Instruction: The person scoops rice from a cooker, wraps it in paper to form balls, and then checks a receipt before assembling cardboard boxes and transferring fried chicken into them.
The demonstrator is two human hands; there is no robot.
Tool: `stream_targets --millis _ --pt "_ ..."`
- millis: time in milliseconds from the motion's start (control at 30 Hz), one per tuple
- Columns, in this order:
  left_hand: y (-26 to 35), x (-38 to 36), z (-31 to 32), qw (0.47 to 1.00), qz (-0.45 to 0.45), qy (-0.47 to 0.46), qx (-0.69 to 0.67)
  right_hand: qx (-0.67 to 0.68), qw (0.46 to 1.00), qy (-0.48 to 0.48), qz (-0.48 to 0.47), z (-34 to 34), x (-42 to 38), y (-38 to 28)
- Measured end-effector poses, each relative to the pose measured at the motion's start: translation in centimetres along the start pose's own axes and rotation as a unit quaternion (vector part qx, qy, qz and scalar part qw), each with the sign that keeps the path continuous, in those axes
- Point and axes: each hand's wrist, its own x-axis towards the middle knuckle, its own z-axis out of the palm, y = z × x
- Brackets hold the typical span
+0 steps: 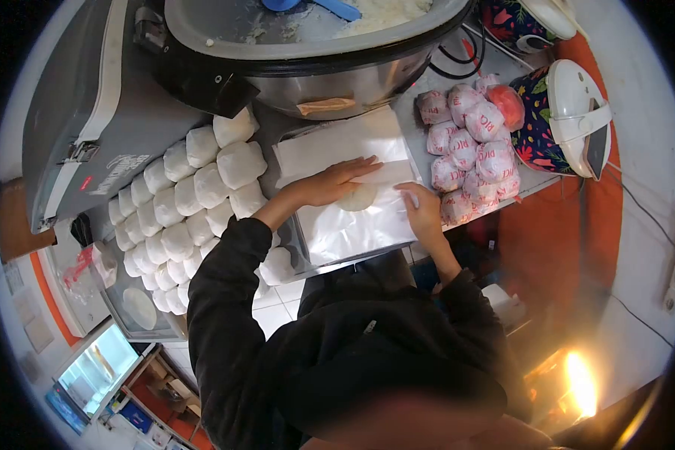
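While the left hand [336, 182] lies nearly flat, fingers extended and close together, across the stack of sheets [345, 232] in the middle, the right hand [421, 212] curls its fingers at the stack's right side; whether it pinches a sheet, I cannot tell. A pale round shape [358, 198] shows beside the left hand's fingers, partly covered by them, its material unclear.

To the right, wrapped bundles [484, 120] carry red lettering that looks like "PICI", broken up by folds. White bundles [241, 165] fill the left side, with no readable print. The grey case [75, 127] at far left has a small red label and pale lettering, too skewed to read. At the far side, the big cooker [322, 82] is cut off by the frame, a blue scoop [336, 9] inside. Glare hides the near right corner.
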Motion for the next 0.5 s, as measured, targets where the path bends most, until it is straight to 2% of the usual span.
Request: stream_targets --millis 33,67,133,167,233,300,333,400,433,500 --pt "0.1 0.0 0.1 1.0 -0.001 0.009 0.03 0.0 1.0 0.004 0.0 -0.3 -0.3 -0.4" --pt "0.2 0.1 0.2 0.999 0.001 0.008 0.032 -0.003 0.993 -0.041 0.107 -0.9 -0.5 -0.8" --pt "0.3 0.0 1.2 0.994 -0.02 0.077 0.077 -0.005 0.973 -0.084 0.215 -1.4 -1.6 -1.3" --pt "0.4 -0.2 1.9 0.994 -0.02 0.073 0.078 0.038 0.979 -0.073 0.187 -1.4 -2.5 -1.1" --pt "0.9 -0.2 2.7 0.973 -0.036 0.065 0.217 0.081 0.983 -0.055 0.157 -1.7 -3.0 -1.8" --pt "1.4 -0.4 3.6 0.965 -0.034 0.079 0.249 0.111 0.985 -0.112 0.068 -2.9 -3.6 -3.3" --pt "1.7 -0.5 4.0 0.955 -0.034 0.095 0.279 0.112 0.985 -0.111 0.07 -3.3 -4.1 -4.5" --pt "2.1 -0.7 4.5 0.949 -0.028 0.109 0.293 0.25 0.905 -0.219 0.268 -3.9 -5.2 -6.4" --pt "2.2 -0.7 4.6 0.942 -0.02 0.128 0.308 0.251 0.905 -0.216 0.268 -3.6 -5.6 -6.1" --pt "2.1 -0.8 4.9 0.937 0.0 0.138 0.32 0.129 0.944 -0.188 0.237 -2.9 -6.4 -5.1"
